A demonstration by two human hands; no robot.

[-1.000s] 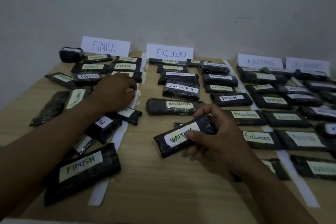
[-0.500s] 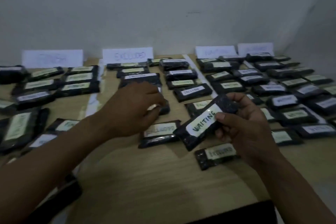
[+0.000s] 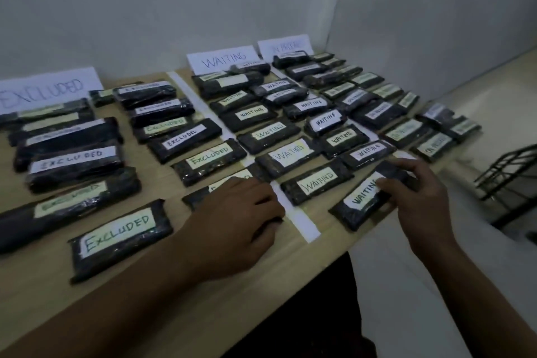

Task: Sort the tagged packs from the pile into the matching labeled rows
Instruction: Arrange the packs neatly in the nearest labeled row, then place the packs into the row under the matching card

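Dark packs with white or green tags lie in rows on the wooden table (image 3: 162, 293). Behind the rows stand paper signs: EXCLUDED (image 3: 46, 90), WAITING (image 3: 222, 59) and a third, blurred sign (image 3: 284, 45). My right hand (image 3: 415, 197) grips a pack tagged WAITING (image 3: 359, 202), thumb on its tag and fingers over its far end. That pack lies at the front of the WAITING row, near the table's edge. My left hand (image 3: 241, 212) rests palm down on a partly hidden pack (image 3: 229, 182) in the EXCLUDED row, fingertips at the white tape strip (image 3: 302, 224).
White tape strips divide the rows. The table's front edge runs diagonally just below both hands, and its right edge lies past the last row. A black wire rack (image 3: 511, 171) stands on the floor to the right. Walls close the back and the right corner.
The view has swung right, away from the FINISH row. My right hand has carried the WAITING pack down onto the table in the WAITING row. My left hand has moved right to the tape strip.
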